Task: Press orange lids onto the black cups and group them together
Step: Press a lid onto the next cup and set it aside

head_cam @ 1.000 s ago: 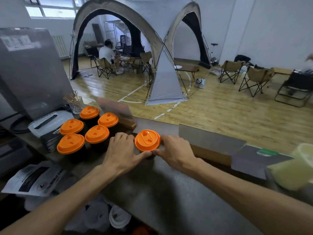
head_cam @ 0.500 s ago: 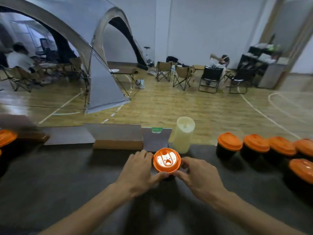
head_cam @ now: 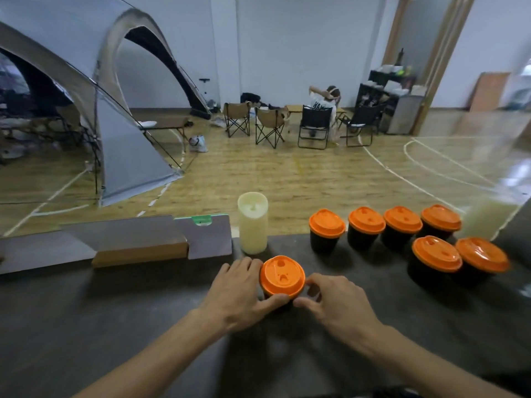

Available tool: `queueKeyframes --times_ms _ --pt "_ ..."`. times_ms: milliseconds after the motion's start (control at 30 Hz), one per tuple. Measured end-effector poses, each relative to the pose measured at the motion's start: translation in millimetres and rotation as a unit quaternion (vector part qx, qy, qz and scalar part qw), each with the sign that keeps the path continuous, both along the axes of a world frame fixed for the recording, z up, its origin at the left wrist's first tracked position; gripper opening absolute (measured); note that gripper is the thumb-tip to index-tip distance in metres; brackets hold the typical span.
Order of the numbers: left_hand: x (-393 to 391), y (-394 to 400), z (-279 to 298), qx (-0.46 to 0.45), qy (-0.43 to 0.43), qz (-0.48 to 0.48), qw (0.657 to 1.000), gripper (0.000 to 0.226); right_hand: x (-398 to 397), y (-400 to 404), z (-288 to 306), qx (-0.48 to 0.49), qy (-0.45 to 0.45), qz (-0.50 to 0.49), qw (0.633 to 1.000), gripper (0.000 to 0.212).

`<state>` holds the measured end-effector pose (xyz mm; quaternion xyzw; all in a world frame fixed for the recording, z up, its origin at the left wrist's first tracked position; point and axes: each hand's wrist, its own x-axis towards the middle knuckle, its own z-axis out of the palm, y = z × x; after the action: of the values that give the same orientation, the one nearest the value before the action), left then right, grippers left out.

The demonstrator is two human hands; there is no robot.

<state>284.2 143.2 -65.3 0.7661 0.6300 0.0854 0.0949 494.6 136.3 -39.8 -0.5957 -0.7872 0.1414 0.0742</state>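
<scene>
Both hands are on one black paper cup with a round orange plastic lid (head_cam: 282, 277). The left hand (head_cam: 241, 291) wraps its left side, fingers curled round, thumb under the lid's near rim. The right hand (head_cam: 334, 301) pinches loosely at the right rim; whether it truly grips is hard to tell. The cup stands on the dark grey countertop (head_cam: 115, 311), a wood-floored hall beyond. A cream cylindrical container (head_cam: 253, 222) stands just behind, and six lidded black cups (head_cam: 402, 234) cluster to the right.
</scene>
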Motion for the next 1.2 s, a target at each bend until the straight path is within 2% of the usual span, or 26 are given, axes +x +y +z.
queueKeyframes --times_ms 133,200,333,433,600,700,800,1033,1200 --pt "-2.7 2.2 -0.4 -0.017 0.006 0.006 1.0 0.092 5.4 10.8 5.5 -0.015 0.004 0.012 1.0 0.049" --pt "-2.5 2.2 -0.7 -0.035 0.002 0.009 0.999 0.1 9.4 20.1 6.9 -0.038 0.038 0.02 0.998 0.05" --pt "-3.1 4.7 -0.7 -0.076 -0.029 -0.011 0.997 0.1 8.7 45.6 10.5 -0.098 0.146 0.012 0.984 0.029" --pt "-4.7 7.7 -1.9 -0.089 -0.047 -0.012 0.995 0.098 0.4 68.3 13.5 -0.143 0.186 -0.022 0.972 0.021" --pt "-5.8 8.5 -5.6 -0.092 -0.057 -0.012 0.994 0.096 -21.9 99.1 18.4 -0.196 0.15 -0.036 0.968 0.036" --pt "-5.7 7.2 -7.0 -0.099 -0.064 -0.008 0.993 0.096 -29.2 108.2 20.8 -0.22 0.105 -0.024 0.97 0.036" --pt "-4.9 6.1 -7.1 -0.09 -0.064 -0.007 0.994 0.094 -30.2 109.1 21.9 -0.225 0.099 -0.015 0.969 0.03" --pt "-5.6 2.8 -14.4 -0.078 -0.027 -0.028 0.996 0.097 -18.0 96.9 13.1 -0.223 0.148 0.001 0.964 0.006" --pt "-5.4 1.4 -17.2 -0.065 0.0 -0.036 0.997 0.099 -6.1 73.9 7.7 -0.248 0.212 0.016 0.945 0.035"
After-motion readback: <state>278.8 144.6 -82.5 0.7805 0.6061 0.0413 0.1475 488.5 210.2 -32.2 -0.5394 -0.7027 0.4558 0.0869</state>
